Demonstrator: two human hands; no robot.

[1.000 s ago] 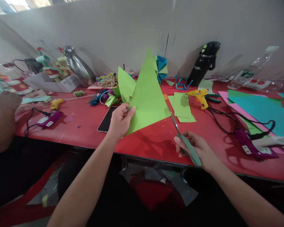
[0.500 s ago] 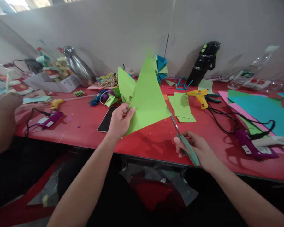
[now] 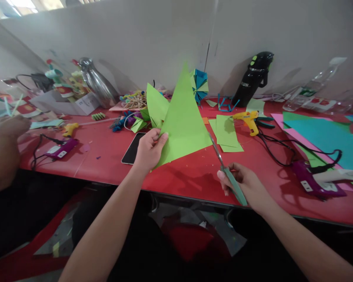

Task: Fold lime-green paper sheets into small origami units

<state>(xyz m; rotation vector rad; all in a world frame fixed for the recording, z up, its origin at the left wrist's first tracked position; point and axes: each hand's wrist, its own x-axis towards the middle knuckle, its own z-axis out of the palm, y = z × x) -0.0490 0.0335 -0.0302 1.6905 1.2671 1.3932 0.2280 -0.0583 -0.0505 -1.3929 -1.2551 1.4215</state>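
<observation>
A light green sheet of paper [image 3: 184, 121], pointed at the top and wide at the bottom, is pinched at its lower left edge by my left hand [image 3: 151, 148]. My right hand [image 3: 241, 182] is closed round the green handles of a pair of scissors [image 3: 234, 184]. The scissor blades point up and left, with their tips at the paper's lower right corner. Another green paper piece [image 3: 155, 102] with a pointed top shows behind the sheet. Under my left hand a dark-screened phone [image 3: 133, 149] lies partly hidden.
On the red table [image 3: 176, 176], cut green papers [image 3: 228, 135] lie beside a yellow glue gun [image 3: 248, 119]. Farther right are a purple power strip [image 3: 314, 180] and coloured sheets [image 3: 326, 133]. A black bottle [image 3: 253, 80] stands behind. Another person's hand [image 3: 10, 127] holds thin strips at left.
My right hand and the scissors have shifted very slightly, the handles turning a little. The green sheet and my left hand stay almost still. The other person's hand at left has moved slightly.
</observation>
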